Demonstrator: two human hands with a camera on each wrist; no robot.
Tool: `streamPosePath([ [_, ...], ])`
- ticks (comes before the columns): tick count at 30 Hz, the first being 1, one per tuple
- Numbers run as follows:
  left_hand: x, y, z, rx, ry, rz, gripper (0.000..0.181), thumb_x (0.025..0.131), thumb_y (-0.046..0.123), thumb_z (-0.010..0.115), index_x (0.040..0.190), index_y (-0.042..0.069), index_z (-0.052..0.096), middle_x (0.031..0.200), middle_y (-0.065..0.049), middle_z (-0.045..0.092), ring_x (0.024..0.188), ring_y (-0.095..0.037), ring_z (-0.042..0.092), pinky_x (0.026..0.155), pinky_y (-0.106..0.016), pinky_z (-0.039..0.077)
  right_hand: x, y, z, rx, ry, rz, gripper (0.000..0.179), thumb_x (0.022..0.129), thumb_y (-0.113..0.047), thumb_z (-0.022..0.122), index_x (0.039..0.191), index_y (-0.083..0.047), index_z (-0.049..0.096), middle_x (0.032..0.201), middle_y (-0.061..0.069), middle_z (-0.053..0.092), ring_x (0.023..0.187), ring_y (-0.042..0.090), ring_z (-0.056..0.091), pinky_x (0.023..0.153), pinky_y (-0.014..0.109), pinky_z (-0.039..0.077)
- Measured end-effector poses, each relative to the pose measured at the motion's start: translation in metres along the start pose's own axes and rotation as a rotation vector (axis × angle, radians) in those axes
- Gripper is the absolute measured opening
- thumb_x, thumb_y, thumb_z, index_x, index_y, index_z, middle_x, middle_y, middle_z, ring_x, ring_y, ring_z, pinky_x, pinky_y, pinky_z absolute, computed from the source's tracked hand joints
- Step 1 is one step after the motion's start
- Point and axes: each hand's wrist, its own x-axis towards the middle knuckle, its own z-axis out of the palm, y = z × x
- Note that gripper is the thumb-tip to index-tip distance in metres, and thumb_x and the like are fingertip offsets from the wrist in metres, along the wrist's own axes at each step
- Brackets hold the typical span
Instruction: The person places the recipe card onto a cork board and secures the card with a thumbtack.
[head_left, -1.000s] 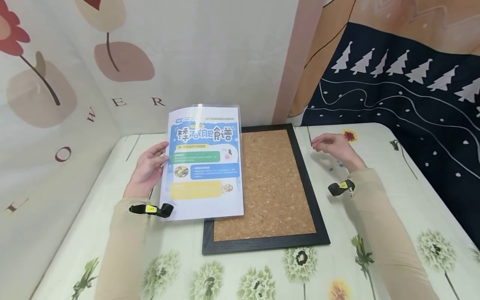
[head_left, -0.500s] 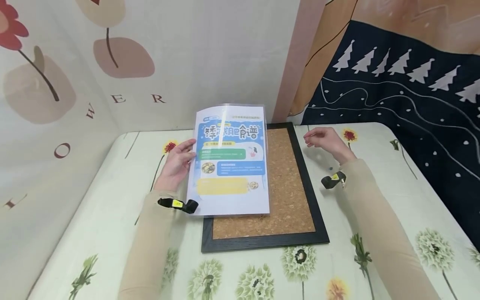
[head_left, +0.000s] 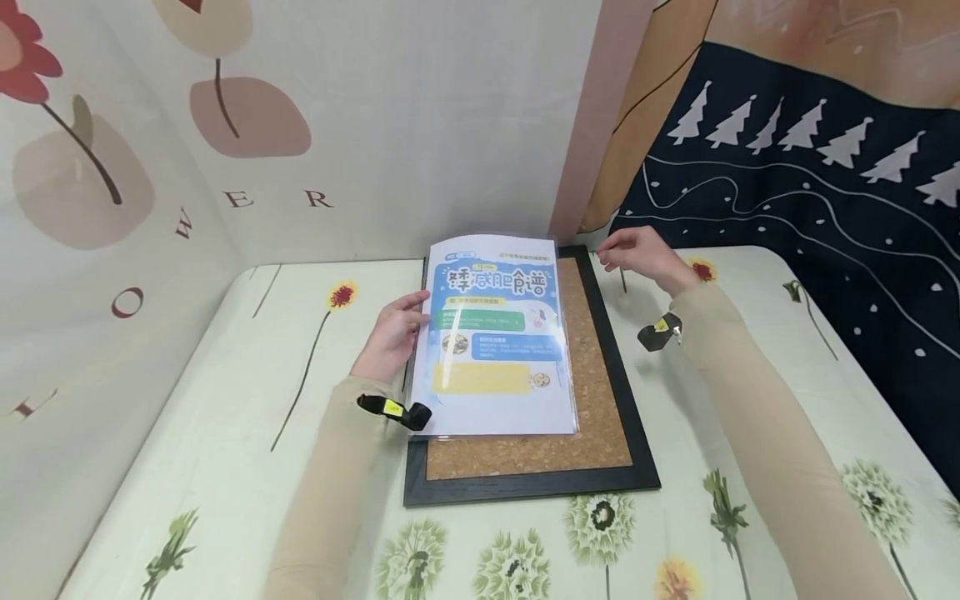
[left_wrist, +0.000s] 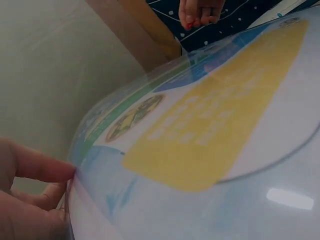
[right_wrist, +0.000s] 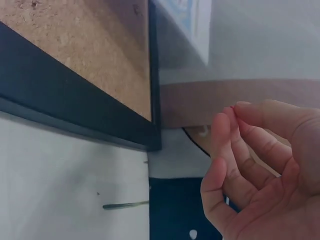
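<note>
A laminated sheet [head_left: 495, 408] with a blue heading and green, blue and yellow blocks overlaps the black-framed corkboard [head_left: 607, 417]. My left hand [head_left: 390, 337] pinches its left edge between thumb and fingers; in the left wrist view the sheet bows in a curve. Right of the sheet's top corner, my right hand [head_left: 645, 257] is raised near the board's upper right corner. Its thumb and fingertips pinch a small red pushpin-like thing [right_wrist: 232, 107], mostly hidden by the fingers. A strip of cork shows along the sheet's right and bottom sides.
The board lies on a table with a flower-print cloth [head_left: 225, 400]. A pale printed curtain [head_left: 420, 125] hangs close behind, and dark blue fabric with white trees [head_left: 750, 183] hangs at the right. Each wrist wears a black camera.
My left hand has carried the sheet rightward, from beside the board to over most of it. My right hand has moved slightly left and up, keeping its pinch.
</note>
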Motion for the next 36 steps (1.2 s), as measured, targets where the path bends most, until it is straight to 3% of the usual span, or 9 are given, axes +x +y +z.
streamPosePath([
  [6, 0.001, -0.012, 0.015, 0.018, -0.014, 0.001, 0.056, 0.091, -0.016, 0.04, 0.145, -0.003, 0.034, 0.143, -0.019, 0.039, 0.124, -0.028, 0.044, 0.103, -0.036, 0.036, 0.009, -0.002, 0.015, -0.112, -0.091, -0.008, 0.025, 0.096, -0.008, 0.055, 0.116, 0.005, 0.062, 0.109, 0.021, 0.064, 0.095, 0.033, 0.062, 0.091, 0.047, 0.042],
  [9, 0.001, -0.019, 0.023, 0.073, 0.026, 0.031, 0.054, 0.087, -0.019, 0.039, 0.14, -0.005, 0.038, 0.136, -0.021, 0.042, 0.118, -0.029, 0.046, 0.093, -0.032, 0.04, 0.012, -0.003, 0.023, -0.134, -0.113, -0.022, 0.023, 0.095, -0.008, 0.057, 0.114, 0.004, 0.064, 0.11, 0.019, 0.063, 0.094, 0.034, 0.062, 0.092, 0.048, 0.041],
  [14, -0.003, -0.024, 0.034, 0.26, 0.109, 0.077, 0.051, 0.082, -0.02, 0.043, 0.131, -0.006, 0.047, 0.115, -0.017, 0.042, 0.096, -0.023, 0.044, 0.065, -0.024, 0.034, 0.014, -0.007, 0.032, -0.133, -0.128, -0.051, 0.022, 0.094, -0.008, 0.061, 0.111, 0.004, 0.065, 0.108, 0.018, 0.064, 0.093, 0.034, 0.06, 0.092, 0.047, 0.041],
  [19, -0.004, -0.023, 0.031, 0.306, 0.087, 0.054, 0.048, 0.083, -0.019, 0.045, 0.129, -0.005, 0.05, 0.106, -0.012, 0.04, 0.065, -0.013, 0.039, 0.05, -0.02, 0.028, 0.016, -0.01, 0.04, -0.134, -0.152, -0.058, 0.022, 0.094, -0.008, 0.06, 0.111, 0.005, 0.065, 0.105, 0.018, 0.065, 0.093, 0.033, 0.058, 0.092, 0.046, 0.043],
  [22, -0.004, -0.021, 0.028, 0.289, 0.046, 0.017, 0.045, 0.086, -0.017, 0.045, 0.129, -0.005, 0.049, 0.108, -0.012, 0.04, 0.067, -0.012, 0.046, 0.052, -0.017, 0.037, 0.016, -0.011, 0.044, -0.137, -0.158, -0.058, 0.021, 0.094, -0.008, 0.06, 0.111, 0.003, 0.065, 0.107, 0.018, 0.064, 0.094, 0.033, 0.058, 0.092, 0.046, 0.043],
  [27, -0.004, -0.018, 0.024, 0.322, 0.002, -0.023, 0.042, 0.089, -0.015, 0.045, 0.129, -0.005, 0.05, 0.111, -0.012, 0.041, 0.093, -0.023, 0.054, 0.062, -0.021, 0.047, 0.015, -0.011, 0.051, -0.139, -0.171, -0.078, 0.02, 0.094, -0.006, 0.06, 0.11, 0.005, 0.065, 0.107, 0.017, 0.063, 0.091, 0.031, 0.057, 0.087, 0.042, 0.044],
  [30, -0.005, -0.017, 0.022, 0.379, -0.026, -0.016, 0.041, 0.09, -0.013, 0.046, 0.13, -0.004, 0.05, 0.113, -0.013, 0.043, 0.094, -0.024, 0.055, 0.065, -0.022, 0.05, 0.014, -0.011, 0.055, -0.146, -0.177, -0.088, 0.02, 0.093, -0.007, 0.061, 0.11, 0.005, 0.066, 0.104, 0.017, 0.063, 0.091, 0.03, 0.056, 0.085, 0.04, 0.043],
  [36, -0.007, -0.005, 0.015, 0.559, -0.097, 0.011, 0.039, 0.093, -0.008, 0.049, 0.132, -0.003, 0.051, 0.117, -0.018, 0.05, 0.092, -0.024, 0.057, 0.078, -0.031, 0.052, 0.015, -0.015, 0.058, -0.147, -0.179, -0.1, 0.022, 0.092, -0.009, 0.064, 0.111, 0.002, 0.067, 0.107, 0.015, 0.064, 0.097, 0.029, 0.054, 0.092, 0.044, 0.043],
])
